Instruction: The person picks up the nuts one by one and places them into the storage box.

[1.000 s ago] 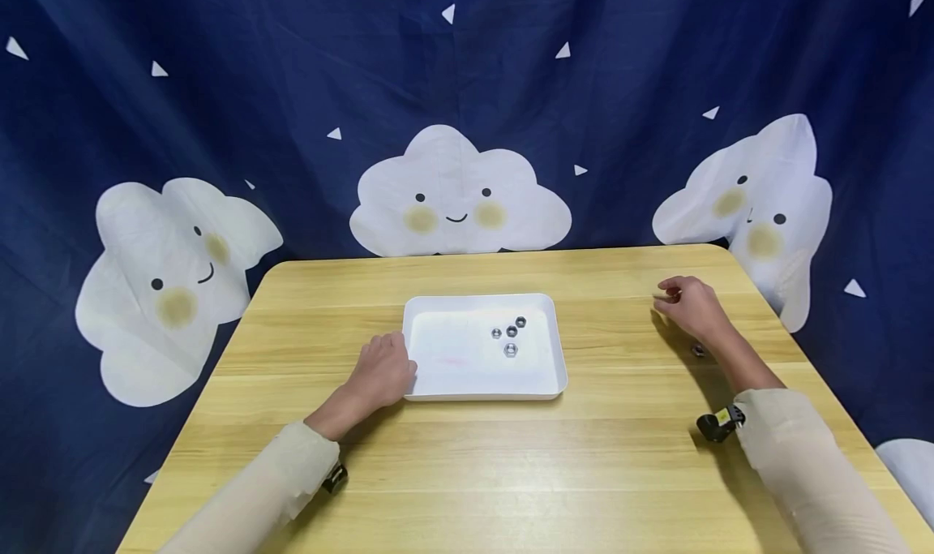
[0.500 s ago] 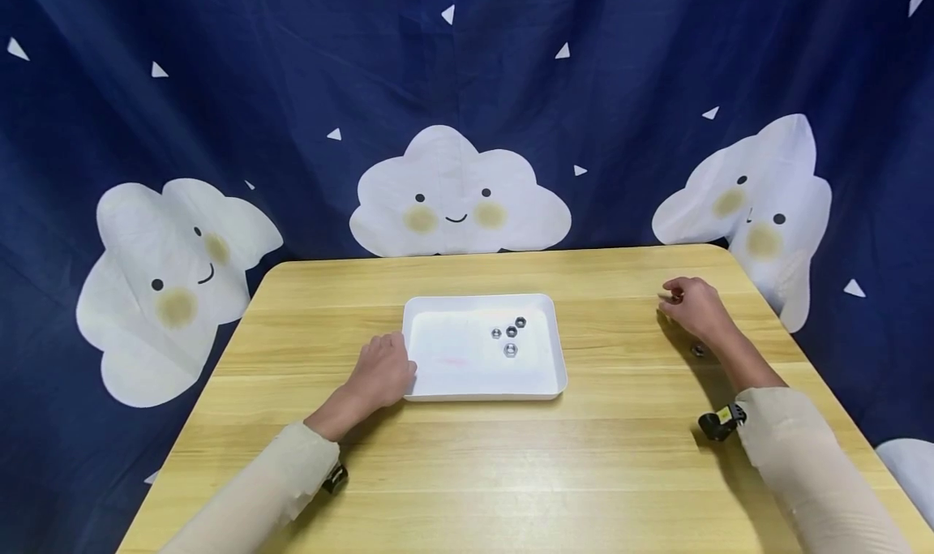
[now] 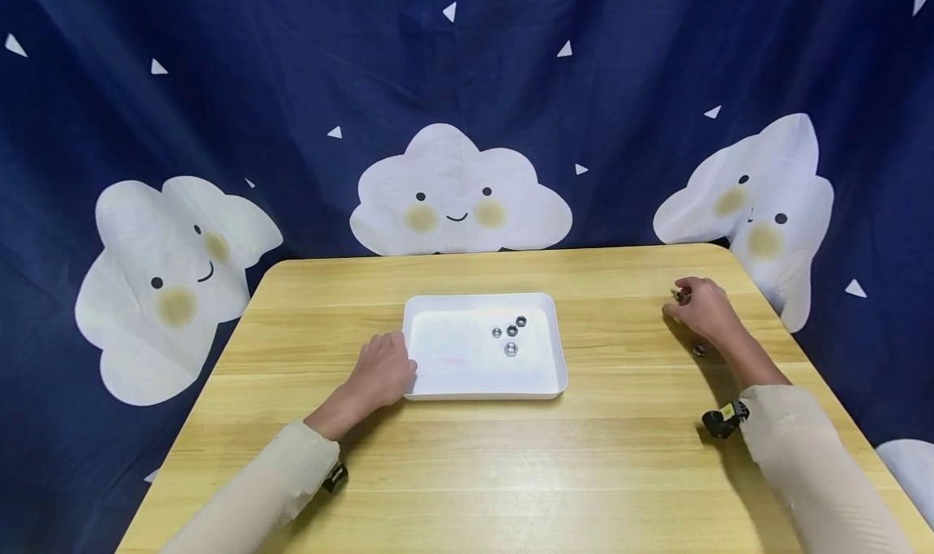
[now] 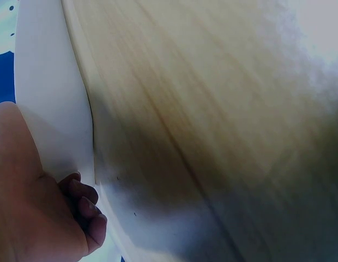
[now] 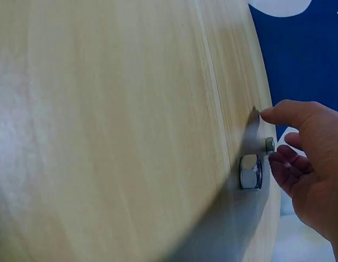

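My left hand (image 3: 381, 367) grips the left end of a white tray (image 3: 452, 392), its fingers curled at the wall. In the left wrist view the curled fingers (image 4: 87, 210) lie against the tray's outer side. Several metal hex nuts (image 3: 511, 349) sit in the right part of the tray. My right hand (image 3: 702, 307) is low over the table's far right, fingers spread and bent. Between its fingertips a small nut (image 5: 270, 144) stands on the table, with a gap to the upper finger (image 5: 283, 113). A larger nut (image 5: 249, 172) lies nearer, beside the wrist.
The wooden table (image 3: 481, 473) has rounded far corners. Behind it hangs a dark blue curtain (image 3: 306, 67) with white clouds. The table's right edge runs close to my right arm.
My right hand has shifted slightly to the right, and the small nut between its fingers shows more clearly. The left hand and the tray have stayed put.
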